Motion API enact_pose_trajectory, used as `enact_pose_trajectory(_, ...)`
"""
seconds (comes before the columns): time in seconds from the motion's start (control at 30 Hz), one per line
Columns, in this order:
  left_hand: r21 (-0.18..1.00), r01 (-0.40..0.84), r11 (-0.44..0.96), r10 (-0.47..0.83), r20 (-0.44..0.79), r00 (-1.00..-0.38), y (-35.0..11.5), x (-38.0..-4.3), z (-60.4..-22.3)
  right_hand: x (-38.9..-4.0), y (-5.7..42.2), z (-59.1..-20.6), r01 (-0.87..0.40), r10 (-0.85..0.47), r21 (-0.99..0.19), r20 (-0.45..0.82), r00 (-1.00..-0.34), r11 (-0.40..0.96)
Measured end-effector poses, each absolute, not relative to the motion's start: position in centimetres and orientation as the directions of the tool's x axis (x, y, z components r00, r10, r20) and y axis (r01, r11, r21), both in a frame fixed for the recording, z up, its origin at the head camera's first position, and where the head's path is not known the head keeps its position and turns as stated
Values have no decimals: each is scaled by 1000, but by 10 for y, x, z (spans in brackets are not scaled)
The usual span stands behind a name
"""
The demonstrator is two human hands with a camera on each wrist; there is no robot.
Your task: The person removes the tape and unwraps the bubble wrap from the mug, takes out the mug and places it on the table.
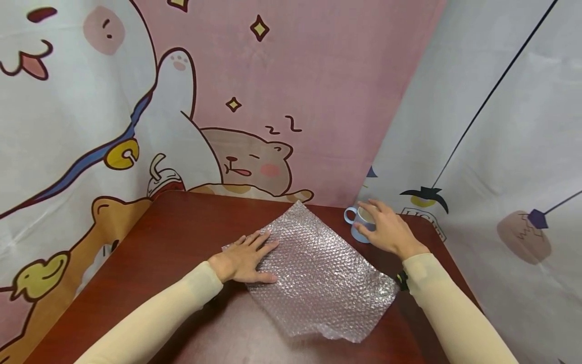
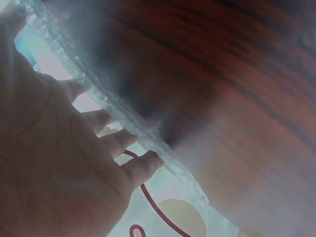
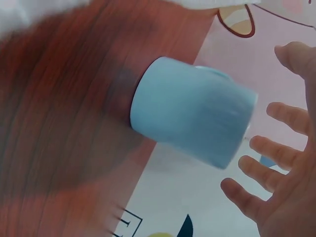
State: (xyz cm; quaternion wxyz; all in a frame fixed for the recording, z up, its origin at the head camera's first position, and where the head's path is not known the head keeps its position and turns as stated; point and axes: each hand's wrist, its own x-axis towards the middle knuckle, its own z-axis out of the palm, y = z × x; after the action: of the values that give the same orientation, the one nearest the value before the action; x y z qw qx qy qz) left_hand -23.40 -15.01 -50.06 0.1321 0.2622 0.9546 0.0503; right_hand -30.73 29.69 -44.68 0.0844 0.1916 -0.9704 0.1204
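Observation:
A sheet of clear bubble wrap lies across the middle of the table, one corner pointing to the back. My left hand rests with spread fingers on its left edge; in the left wrist view the fingertips touch the thin edge of the bubble wrap. At the back right stands a light blue mug, upright, its handle turned to the left. My right hand hovers at the mug's rim with fingers spread. The right wrist view shows the fingers apart from the mug, holding nothing.
The dark red-brown wooden table ends against a cartoon-printed cloth at the back and sides. A small black and yellow-green object shows beside the right sleeve, at the bubble wrap's right corner.

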Motion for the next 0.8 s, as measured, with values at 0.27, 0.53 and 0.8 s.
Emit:
enact_pose_trajectory(0.27, 180, 489, 853, 520, -214, -827, -151, -233, -501, -284, 288, -446, -436, -387, -177, 252, -887, 883)
enact_pose_trajectory(0.53, 192, 490, 850, 524, -211, -825, -152, -233, -500, -261, 280, -447, -497, -423, -150, 354, -834, 854)
enact_pose_trajectory(0.8, 201, 485, 851, 521, -206, -829, -151, -232, -502, -237, 274, -451, -529, -463, -115, 355, -812, 841)
